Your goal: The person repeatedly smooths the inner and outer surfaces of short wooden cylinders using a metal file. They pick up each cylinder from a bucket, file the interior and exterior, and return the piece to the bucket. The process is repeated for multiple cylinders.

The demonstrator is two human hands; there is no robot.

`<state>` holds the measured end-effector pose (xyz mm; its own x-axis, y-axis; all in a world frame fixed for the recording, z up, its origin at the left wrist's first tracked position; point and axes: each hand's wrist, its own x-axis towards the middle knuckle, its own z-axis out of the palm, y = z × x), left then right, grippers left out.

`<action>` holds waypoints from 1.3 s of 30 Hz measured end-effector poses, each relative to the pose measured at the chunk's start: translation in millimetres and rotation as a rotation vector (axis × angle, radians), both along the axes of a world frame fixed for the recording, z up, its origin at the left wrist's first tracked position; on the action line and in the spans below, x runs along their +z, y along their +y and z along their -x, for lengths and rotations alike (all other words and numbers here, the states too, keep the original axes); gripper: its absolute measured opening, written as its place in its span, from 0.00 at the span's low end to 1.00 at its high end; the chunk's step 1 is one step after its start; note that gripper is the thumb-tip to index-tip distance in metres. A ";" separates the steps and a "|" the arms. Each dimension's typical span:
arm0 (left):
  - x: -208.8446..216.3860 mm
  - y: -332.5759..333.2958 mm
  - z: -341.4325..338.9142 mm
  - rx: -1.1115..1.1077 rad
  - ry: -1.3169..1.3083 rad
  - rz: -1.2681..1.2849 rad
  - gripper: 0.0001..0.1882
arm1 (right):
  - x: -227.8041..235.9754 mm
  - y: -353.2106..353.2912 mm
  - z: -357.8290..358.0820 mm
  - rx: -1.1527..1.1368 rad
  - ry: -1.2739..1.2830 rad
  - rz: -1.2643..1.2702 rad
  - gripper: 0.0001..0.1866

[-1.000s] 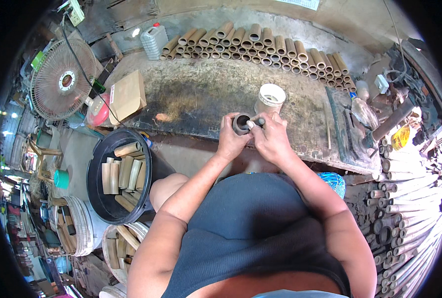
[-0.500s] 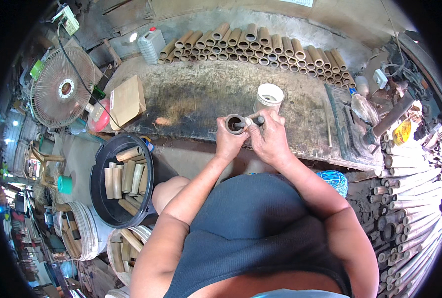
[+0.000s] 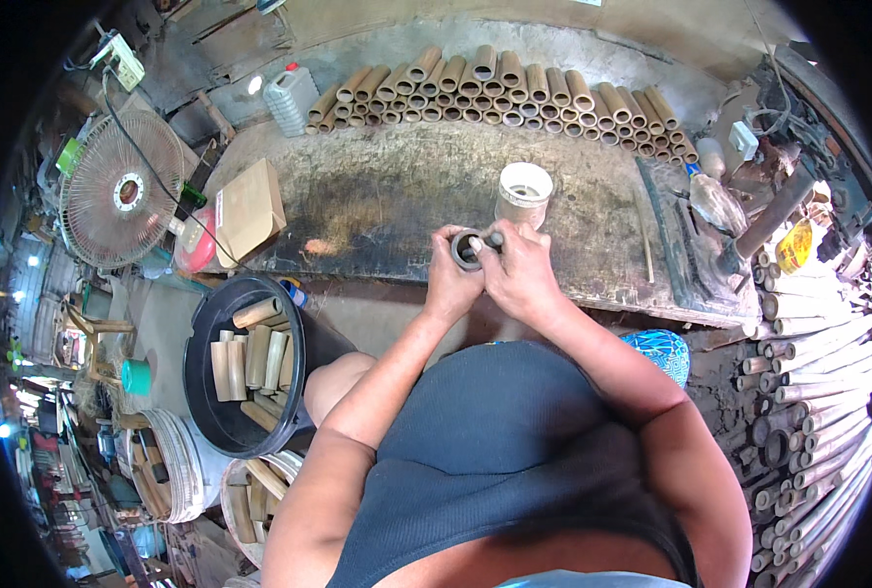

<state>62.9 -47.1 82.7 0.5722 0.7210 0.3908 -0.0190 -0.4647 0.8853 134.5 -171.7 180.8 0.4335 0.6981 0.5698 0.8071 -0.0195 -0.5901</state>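
My left hand is wrapped round a short bamboo tube, its open mouth facing up toward me. My right hand is closed on a slim stick-like tool with a dark rounded end. The tool's other end lies at the tube's mouth, partly hidden by my fingers, so its kind does not show. Just beyond my hands a white-rimmed round container stands on the dark, worn workbench.
Stacked bamboo tubes line the bench's back, beside a plastic jug. A cardboard box and a fan are at left. Below them, a black tub holds cut tubes. Long bamboo poles lie at right.
The tool has shifted against the tube's mouth, and my right fingers now cover more of it. My view has moved slightly. Both hands keep their hold.
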 end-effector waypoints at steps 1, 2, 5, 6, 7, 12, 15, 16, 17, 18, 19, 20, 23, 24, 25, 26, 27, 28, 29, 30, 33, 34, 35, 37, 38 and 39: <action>-1.2 1.4 -1.3 -0.019 -0.002 -0.039 0.36 | -0.2 0.2 -0.4 -0.033 0.054 0.091 0.08; -2.0 4.6 -0.3 -0.030 -0.009 -0.169 0.35 | -0.6 -1.5 -0.4 0.004 -0.026 -0.070 0.08; -5.8 6.4 -1.6 -0.009 -0.002 -0.175 0.30 | -0.9 -1.0 -2.8 0.020 -0.091 -0.151 0.08; -6.7 5.9 -2.0 0.000 0.018 -0.214 0.27 | -1.1 1.5 -3.7 0.019 -0.028 -0.076 0.08; -7.0 6.0 -2.7 0.003 0.032 -0.255 0.26 | -1.6 0.8 -5.0 0.005 -0.006 -0.046 0.08; -9.7 9.1 -0.3 0.097 0.036 -0.180 0.26 | -0.9 4.2 -10.6 -0.003 -0.072 -0.104 0.10; -14.5 14.7 -3.2 0.068 -0.042 -0.146 0.29 | 7.3 1.3 -16.1 -0.023 0.018 -0.075 0.09; -16.5 16.6 -3.6 0.046 -0.036 -0.089 0.30 | 10.3 -5.9 -16.7 -0.031 -0.010 -0.103 0.08; -18.4 19.3 -2.8 -0.013 -0.132 0.084 0.32 | 13.2 -13.2 -17.0 -0.027 -0.045 -0.140 0.08; -20.2 22.0 -0.8 -0.079 -0.200 0.280 0.34 | 16.7 -18.4 -20.8 -0.050 -0.019 -0.199 0.08; -21.3 25.2 1.0 -0.148 -0.281 0.486 0.35 | 20.4 -24.5 -27.0 -0.017 0.116 -0.200 0.08; -22.5 28.0 1.1 -0.201 -0.360 0.558 0.37 | 22.9 -30.2 -34.1 -0.002 0.250 -0.248 0.08; -27.8 38.1 2.5 -0.169 -0.415 0.671 0.38 | 22.8 -31.7 -70.0 -0.206 0.123 -0.390 0.09; -29.8 44.2 4.2 -0.133 -0.366 0.622 0.39 | 18.7 -29.1 -83.5 -0.184 0.209 -0.433 0.10; -32.0 52.3 8.6 -0.103 -0.310 0.585 0.41 | 13.1 -26.5 -98.0 -0.232 0.213 -0.382 0.09; -34.7 61.4 14.0 -0.074 -0.254 0.550 0.42 | 5.5 -22.7 -111.7 -0.257 0.195 -0.348 0.09; -38.2 70.4 19.5 -0.045 -0.199 0.516 0.44 | -3.9 -18.3 -123.1 -0.281 0.177 -0.314 0.09; -43.0 77.6 26.3 0.005 -0.127 0.378 0.45 | -14.0 -14.2 -132.0 -0.298 0.265 -0.308 0.08; -47.5 85.7 33.3 0.054 -0.017 0.264 0.46 | -24.4 -10.5 -139.5 -0.310 0.248 -0.280 0.08; -53.4 90.3 41.1 0.090 0.045 0.220 0.46 | -33.9 -7.8 -145.8 -0.336 0.245 -0.247 0.08; -75.2 84.5 56.2 0.119 0.095 0.394 0.44 | -54.3 -0.9 -159.7 -0.422 0.223 -0.103 0.10; -81.4 80.7 59.9 0.110 0.087 0.494 0.43 | -59.0 1.9 -161.5 -0.423 0.194 -0.079 0.10; -86.8 77.3 61.4 0.072 0.039 0.511 0.42 | -62.5 4.6 -162.8 -0.416 0.168 -0.057 0.11; -96.6 70.8 62.2 -0.019 -0.077 0.535 0.39 | -66.3 9.0 -165.4 -0.449 0.101 -0.004 0.12; -100.2 69.9 61.6 -0.006 -0.053 0.441 0.38 | -67.2 11.7 -166.0 -0.460 0.052 0.013 0.13; -103.2 69.2 62.2 -0.019 -0.063 0.464 0.38 | -67.4 14.1 -166.6 -0.462 -0.016 0.012 0.13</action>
